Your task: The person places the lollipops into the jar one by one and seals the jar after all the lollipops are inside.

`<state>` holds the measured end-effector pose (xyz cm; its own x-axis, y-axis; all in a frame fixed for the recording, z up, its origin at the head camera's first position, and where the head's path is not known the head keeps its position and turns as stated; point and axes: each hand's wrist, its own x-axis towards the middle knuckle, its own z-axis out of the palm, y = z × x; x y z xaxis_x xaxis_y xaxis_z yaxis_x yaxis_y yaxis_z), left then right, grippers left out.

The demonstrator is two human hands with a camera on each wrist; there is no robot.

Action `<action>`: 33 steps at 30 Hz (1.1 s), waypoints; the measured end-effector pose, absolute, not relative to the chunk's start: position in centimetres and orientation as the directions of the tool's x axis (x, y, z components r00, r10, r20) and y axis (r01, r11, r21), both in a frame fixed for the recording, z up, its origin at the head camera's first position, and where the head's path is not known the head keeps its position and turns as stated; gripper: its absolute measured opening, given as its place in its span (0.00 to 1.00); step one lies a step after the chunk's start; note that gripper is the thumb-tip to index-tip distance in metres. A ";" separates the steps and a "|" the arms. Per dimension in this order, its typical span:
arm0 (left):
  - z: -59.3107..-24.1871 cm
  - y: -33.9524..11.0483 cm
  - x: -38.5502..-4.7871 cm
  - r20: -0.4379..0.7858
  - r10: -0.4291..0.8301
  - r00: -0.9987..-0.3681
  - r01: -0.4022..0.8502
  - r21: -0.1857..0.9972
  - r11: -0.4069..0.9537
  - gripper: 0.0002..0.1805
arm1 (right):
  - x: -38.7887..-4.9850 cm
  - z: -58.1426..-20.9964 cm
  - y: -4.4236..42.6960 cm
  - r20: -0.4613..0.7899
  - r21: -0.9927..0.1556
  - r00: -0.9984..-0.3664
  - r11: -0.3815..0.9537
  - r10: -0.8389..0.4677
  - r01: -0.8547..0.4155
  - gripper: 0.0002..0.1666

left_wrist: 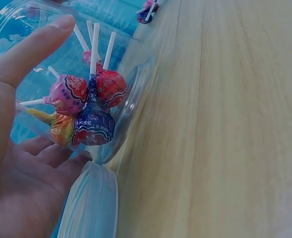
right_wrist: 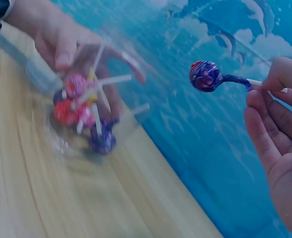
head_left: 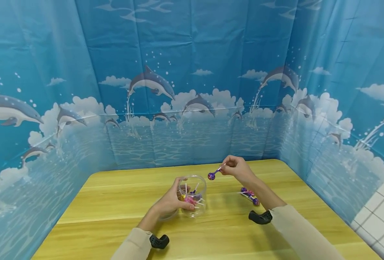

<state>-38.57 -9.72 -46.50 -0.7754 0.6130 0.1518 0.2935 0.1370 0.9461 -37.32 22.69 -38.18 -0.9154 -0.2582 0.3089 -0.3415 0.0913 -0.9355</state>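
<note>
My left hand point(head_left: 169, 203) grips a clear round jar point(head_left: 193, 213) from its left side, fingers and thumb curled about the wall. Several wrapped lollipops, among them a pink one point(left_wrist: 69, 94), a red one point(left_wrist: 111, 88), a yellow-orange one point(left_wrist: 62, 129) and a dark blue one point(left_wrist: 93, 126), lie inside with white sticks at various angles. To the right of the jar's open mouth and slightly above it, my right hand point(head_left: 238, 169) pinches a purple lollipop point(right_wrist: 205, 77) by its white stick. The candy end points left toward the jar, apart from it.
More purple and pink lollipops point(head_left: 251, 196) lie on the wooden table point(head_left: 113, 202) beneath my right forearm. A clear round lid-like piece point(left_wrist: 88, 203) rests next to the jar, partly behind my left hand. A blue dolphin-print curtain point(head_left: 192, 137) encloses the table's back and sides.
</note>
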 end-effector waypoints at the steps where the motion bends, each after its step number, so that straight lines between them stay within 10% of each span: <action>1: -46.5 -9.8 -38.6 0.153 0.611 -0.777 0.296 0.945 0.139 0.57 | -37.3 -38.0 22.2 0.314 -0.935 -0.911 0.077 -0.268 -0.345 0.09; 17: -46.4 -9.7 -38.1 0.143 0.620 -0.772 0.292 0.945 0.146 0.56 | -37.6 -37.9 15.2 0.337 -0.685 -0.788 0.440 -0.516 -0.581 0.03; 33: -46.4 -9.6 -38.4 0.143 0.619 -0.772 0.267 0.957 0.112 0.54 | -37.3 -37.7 15.6 0.349 -0.707 -0.776 0.396 -0.525 -0.586 0.10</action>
<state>-38.35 -9.64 -46.39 -0.7720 0.6194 0.1427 0.2665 0.1117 0.9573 -37.28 15.59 -37.72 -0.7762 -0.5250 0.3493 -0.5861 0.3962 -0.7068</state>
